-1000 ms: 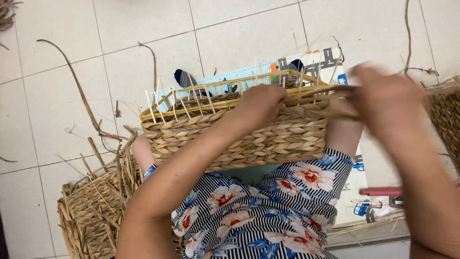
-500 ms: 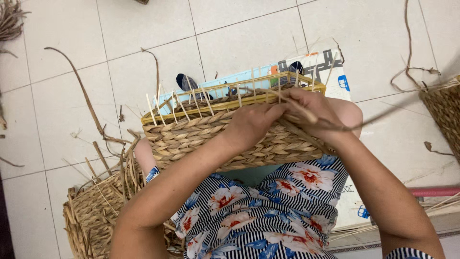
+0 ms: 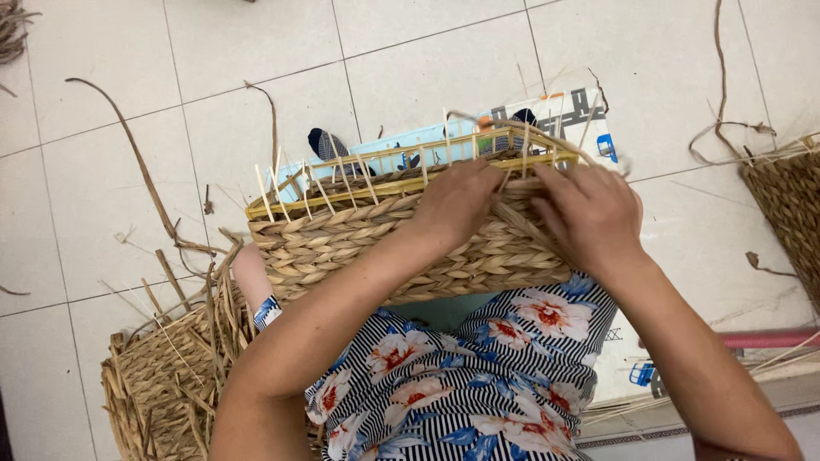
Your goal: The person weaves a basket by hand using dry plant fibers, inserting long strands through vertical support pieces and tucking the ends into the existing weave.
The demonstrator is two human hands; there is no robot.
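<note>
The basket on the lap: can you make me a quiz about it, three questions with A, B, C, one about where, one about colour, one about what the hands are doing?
1. Where does the woven basket rest?
A. on the person's lap
B. on a shelf
C. inside a box

2. What colour are the thin upright sticks along its top edge?
A. black
B. pale yellow
C. red

3. What are the left hand and the right hand doing?
A. both are at the basket's top rim, fingers bent on the weave
B. both are flat on the floor
C. one holds scissors

Answers:
1 A, the basket sits against the flowered, striped cloth over the knees.
2 B, the sticks look light, like straw.
3 A, both hands press at the rim, close together.
</note>
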